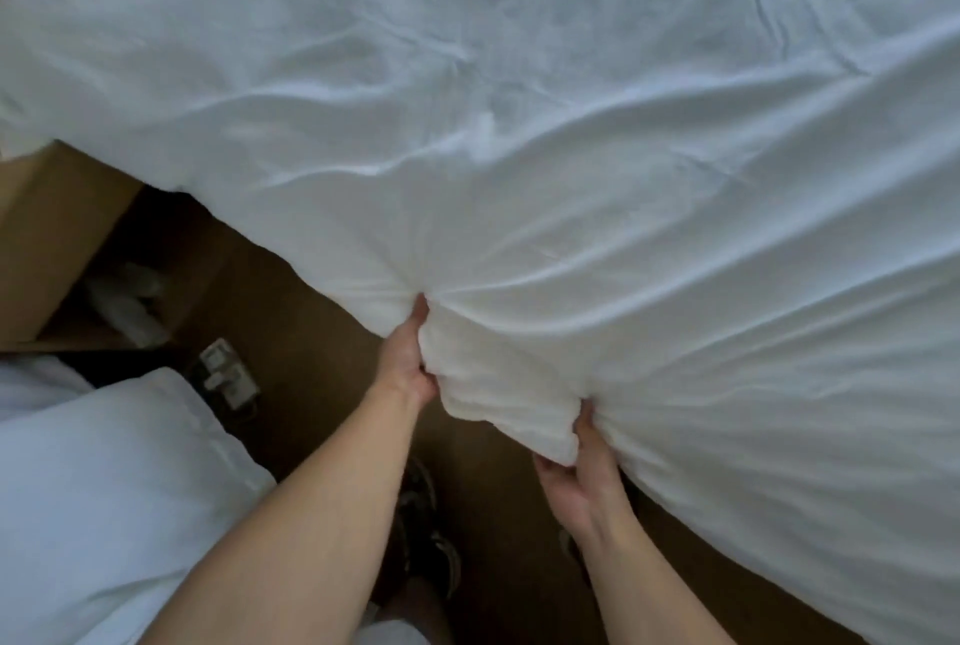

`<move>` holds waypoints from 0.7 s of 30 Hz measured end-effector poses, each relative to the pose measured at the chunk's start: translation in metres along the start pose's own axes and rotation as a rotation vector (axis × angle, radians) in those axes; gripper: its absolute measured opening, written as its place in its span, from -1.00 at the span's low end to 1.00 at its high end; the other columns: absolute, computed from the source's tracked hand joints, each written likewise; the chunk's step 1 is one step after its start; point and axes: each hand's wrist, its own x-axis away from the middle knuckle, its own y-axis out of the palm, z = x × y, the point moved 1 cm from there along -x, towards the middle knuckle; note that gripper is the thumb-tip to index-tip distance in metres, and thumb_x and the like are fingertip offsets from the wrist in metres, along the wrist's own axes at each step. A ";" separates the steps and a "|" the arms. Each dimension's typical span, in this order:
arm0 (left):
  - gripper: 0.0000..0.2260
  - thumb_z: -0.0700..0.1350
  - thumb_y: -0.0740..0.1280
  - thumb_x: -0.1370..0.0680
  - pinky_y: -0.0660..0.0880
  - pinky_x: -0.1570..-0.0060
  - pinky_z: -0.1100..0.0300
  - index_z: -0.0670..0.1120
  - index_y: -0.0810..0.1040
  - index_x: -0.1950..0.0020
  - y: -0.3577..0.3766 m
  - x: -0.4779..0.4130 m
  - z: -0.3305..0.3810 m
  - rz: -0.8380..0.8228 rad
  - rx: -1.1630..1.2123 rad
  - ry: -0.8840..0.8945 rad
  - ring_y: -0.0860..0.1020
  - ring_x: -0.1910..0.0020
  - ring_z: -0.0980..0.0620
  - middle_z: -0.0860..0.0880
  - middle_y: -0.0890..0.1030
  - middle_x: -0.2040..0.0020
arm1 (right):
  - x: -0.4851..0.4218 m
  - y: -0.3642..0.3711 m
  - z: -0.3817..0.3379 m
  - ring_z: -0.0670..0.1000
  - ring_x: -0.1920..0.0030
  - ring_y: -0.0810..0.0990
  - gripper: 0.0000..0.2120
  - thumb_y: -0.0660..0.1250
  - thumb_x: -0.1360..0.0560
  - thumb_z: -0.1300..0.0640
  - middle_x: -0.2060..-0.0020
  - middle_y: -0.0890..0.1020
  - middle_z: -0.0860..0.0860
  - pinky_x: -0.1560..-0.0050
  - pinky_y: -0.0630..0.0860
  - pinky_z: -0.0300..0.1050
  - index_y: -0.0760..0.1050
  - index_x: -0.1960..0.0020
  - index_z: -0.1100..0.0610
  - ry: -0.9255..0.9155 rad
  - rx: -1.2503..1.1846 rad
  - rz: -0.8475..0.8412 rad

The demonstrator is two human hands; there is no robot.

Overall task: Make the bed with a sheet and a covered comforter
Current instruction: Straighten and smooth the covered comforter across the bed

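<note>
The left hand point(410, 358) and right hand point(589, 462), close together, each grip a gathered handful at the near edge of the soft, puffy white fabric comforter point(519, 150), which spreads wide beyond them and, being limp and probably light, wants holding by its bunched edge.

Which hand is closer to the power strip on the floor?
Left. The left hand grips the comforter edge to the right of the power strip in the picture; the right hand grips that edge farther right, beyond the left.
</note>
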 end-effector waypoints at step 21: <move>-0.64 0.23 0.41 -0.49 0.62 0.10 0.09 -0.06 0.60 -0.01 -0.077 -0.117 0.352 -0.206 -1.655 0.086 0.65 0.12 -0.02 -0.03 0.67 0.08 | -0.064 0.454 0.129 0.22 -0.52 0.19 -0.31 0.32 -0.44 -0.35 -0.50 0.25 0.08 -0.45 0.15 0.27 0.28 -0.46 -0.07 -1.220 1.858 0.401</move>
